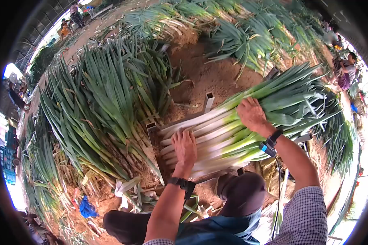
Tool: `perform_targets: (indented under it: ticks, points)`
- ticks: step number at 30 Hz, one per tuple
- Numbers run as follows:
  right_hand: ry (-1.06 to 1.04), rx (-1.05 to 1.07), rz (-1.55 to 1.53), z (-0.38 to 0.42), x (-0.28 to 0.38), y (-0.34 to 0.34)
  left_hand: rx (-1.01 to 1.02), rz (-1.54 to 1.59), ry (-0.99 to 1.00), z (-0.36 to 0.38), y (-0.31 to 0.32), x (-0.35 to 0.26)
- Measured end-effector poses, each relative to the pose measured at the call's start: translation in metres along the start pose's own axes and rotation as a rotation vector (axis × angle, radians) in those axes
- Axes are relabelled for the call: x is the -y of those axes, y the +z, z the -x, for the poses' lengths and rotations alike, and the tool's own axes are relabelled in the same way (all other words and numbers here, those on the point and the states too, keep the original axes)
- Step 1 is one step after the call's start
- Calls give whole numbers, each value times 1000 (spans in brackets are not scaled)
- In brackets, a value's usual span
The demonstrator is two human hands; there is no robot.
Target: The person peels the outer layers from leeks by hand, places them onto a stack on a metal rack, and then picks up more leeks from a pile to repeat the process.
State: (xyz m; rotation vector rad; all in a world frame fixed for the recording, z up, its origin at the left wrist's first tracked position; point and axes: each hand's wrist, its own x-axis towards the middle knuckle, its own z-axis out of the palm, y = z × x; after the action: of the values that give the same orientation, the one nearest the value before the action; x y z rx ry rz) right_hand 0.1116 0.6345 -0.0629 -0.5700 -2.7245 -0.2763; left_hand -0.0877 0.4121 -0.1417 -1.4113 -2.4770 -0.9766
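A row of leeks [210, 132] lies side by side on a metal frame [209, 102], white ends to the left and green leaves to the upper right. My left hand [185, 149] rests on the white stalks near their left ends, palm down, with its fingers laid over them. Farther right, where the stalks turn green, my right hand [252, 115] has its fingers curled on the upper stalks. Its fingertips are partly hidden. Both wrists wear dark bands.
A big heap of leeks [106, 98] leans at the left, with more leeks [249, 41] behind. A blue scrap [87, 207] lies on the soil at the lower left. My knees are just below the frame. A person [347, 70] is at the far right, others at the upper left.
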Motion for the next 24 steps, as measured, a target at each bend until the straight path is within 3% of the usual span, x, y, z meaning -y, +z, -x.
perform_targets:
  ticks: [2, 6, 9, 13, 15, 16, 17, 19, 21, 24]
  points:
    - [-14, 29, -5, -5, -1, -4, -113, -16, 7, -5, -3, -4]
    - [-29, 44, 36, -3, 2, -10, -6, -76, 103, -12, 5, 9]
    - [-66, -197, 46, -16, 13, -23, 81, -32, 65, -11, 0, 12]
    - [93, 243, -61, -5, 9, -25, 75, -58, 95, -9, 2, 11]
    - [53, 75, -38, 21, -15, 20, 154, 47, 121, -15, -3, 10]
    - [35, 33, 28, 16, -10, 24, 72, 52, 222, -11, 7, 18]
    - [20, -10, 95, 12, -4, 26, 145, 107, 161, -10, 18, 27]
    - [33, 9, 48, 5, -4, 27, 242, -70, 88, -14, 24, 27]
    - [70, 54, -31, -12, 7, 11, 182, 2, 34, -15, 24, 30]
    - [77, 127, -88, -5, 5, 9, 470, 63, -140, -27, -67, 31]
